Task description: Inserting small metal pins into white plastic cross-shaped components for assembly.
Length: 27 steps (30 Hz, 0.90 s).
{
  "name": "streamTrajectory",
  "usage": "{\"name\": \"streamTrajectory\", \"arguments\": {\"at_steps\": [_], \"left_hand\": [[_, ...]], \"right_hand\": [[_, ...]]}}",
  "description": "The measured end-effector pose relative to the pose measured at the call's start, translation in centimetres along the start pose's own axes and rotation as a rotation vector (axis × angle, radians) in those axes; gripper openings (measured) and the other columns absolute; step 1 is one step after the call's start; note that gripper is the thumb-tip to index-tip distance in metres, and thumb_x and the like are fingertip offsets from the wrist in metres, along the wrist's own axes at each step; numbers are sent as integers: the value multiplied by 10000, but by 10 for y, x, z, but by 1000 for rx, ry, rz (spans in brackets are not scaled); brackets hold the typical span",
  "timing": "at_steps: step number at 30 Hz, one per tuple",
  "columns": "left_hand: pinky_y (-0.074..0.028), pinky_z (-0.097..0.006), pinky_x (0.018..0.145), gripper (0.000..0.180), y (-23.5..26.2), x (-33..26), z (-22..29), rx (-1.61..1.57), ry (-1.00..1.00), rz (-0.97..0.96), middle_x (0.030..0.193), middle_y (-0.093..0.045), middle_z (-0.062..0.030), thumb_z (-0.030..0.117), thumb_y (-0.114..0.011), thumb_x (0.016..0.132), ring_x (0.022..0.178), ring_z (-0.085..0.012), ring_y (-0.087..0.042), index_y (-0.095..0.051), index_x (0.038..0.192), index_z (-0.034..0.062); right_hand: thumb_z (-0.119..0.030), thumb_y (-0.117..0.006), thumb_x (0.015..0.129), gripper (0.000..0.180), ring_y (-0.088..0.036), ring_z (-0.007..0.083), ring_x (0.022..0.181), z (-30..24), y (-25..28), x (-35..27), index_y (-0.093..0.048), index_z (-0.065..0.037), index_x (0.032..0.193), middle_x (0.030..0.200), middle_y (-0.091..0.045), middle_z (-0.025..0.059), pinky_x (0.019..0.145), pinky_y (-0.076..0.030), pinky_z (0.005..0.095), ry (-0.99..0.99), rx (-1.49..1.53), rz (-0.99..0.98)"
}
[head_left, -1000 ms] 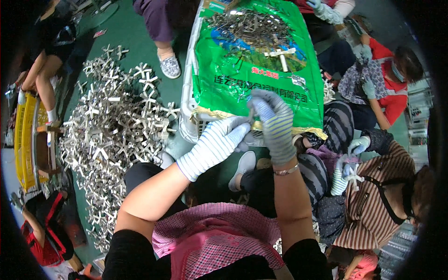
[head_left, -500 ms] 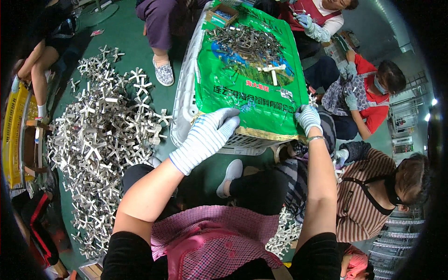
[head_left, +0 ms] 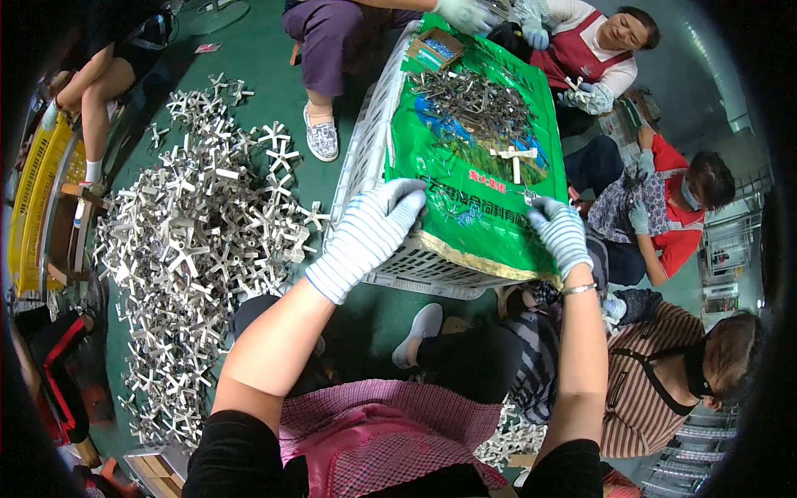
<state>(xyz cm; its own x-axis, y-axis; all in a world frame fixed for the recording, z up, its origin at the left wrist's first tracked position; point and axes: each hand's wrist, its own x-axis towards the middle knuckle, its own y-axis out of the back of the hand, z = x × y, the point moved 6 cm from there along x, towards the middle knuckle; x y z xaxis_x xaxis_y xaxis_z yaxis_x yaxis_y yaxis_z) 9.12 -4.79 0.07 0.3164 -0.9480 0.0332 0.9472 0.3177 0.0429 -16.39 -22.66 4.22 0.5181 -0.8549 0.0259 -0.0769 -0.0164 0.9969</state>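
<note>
Both my hands wear white gloves with blue-grey stripes. At the near left corner of a green printed sack (head_left: 490, 242), my left hand (head_left: 365, 236) has its fingers curled inward; what lies in them, if anything, is hidden. My right hand (head_left: 561, 235) is over the sack's right side, thumb and fingers a little apart. Its fingertips are at a small metal piece (head_left: 530, 197), touching or nearly so. Farther back on the sack lie a white branched part (head_left: 515, 155) and a heap of dark thin metal parts (head_left: 477, 100). Small blue bits (head_left: 466, 217) are scattered near the front.
The sack covers an upturned-looking white plastic crate (head_left: 432, 270). A cardboard box (head_left: 436, 50) of blue pieces sits at its far corner. Left on the floor is a large pile of star-shaped metal parts (head_left: 187, 249). Several gloved co-workers (head_left: 656, 207) sit along the right and far sides.
The whole view has shifted, so the sack appears farther right and lower. My right hand has moved from the sack's right edge inward to the small metal piece. My left hand stays curled.
</note>
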Motion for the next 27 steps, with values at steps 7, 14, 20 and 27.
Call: {"name": "streamTrajectory", "arguments": {"at_steps": [7, 14, 20, 27], "left_hand": [[-502, -236, 707, 322, 22, 5, -1, -413, 54, 119, 913, -631, -85, 169, -494, 948, 757, -105, -587, -530, 1191, -39], [-477, -215, 661, 310, 53, 10, 9, -580, 111, 279, 898, -626, -96, 152, -488, 949, 710, -105, -568, -527, 1187, -42], [-485, -234, 707, 316, 64, 13, 16, -561, 63, 308, 903, -629, -112, 144, -466, 957, 744, -111, -579, -510, 1206, -46], [-495, -216, 697, 310, 65, 14, 10, -610, 71, 332, 892, -629, -95, 109, -470, 950, 736, -93, -588, -510, 1202, -67]], "right_hand": [[-283, -625, 802, 309, -610, 324, 944, -84, -30, 37, -649, -74, 1028, 996, -649, 164, 864, -469, 398, 253, 207, -14], [-283, -614, 817, 274, -618, 329, 941, -63, -12, 126, -662, -93, 1009, 1003, -653, 166, 840, -479, 401, 173, 141, 170], [-270, -623, 810, 245, -613, 320, 965, -55, -7, 200, -673, -120, 997, 1010, -654, 167, 855, -475, 407, 61, -19, 108], [-244, -691, 739, 441, -467, 294, 1194, -104, -46, 215, -603, -184, 1167, 1274, -491, 121, 967, -405, 449, 124, -587, -48]]}}
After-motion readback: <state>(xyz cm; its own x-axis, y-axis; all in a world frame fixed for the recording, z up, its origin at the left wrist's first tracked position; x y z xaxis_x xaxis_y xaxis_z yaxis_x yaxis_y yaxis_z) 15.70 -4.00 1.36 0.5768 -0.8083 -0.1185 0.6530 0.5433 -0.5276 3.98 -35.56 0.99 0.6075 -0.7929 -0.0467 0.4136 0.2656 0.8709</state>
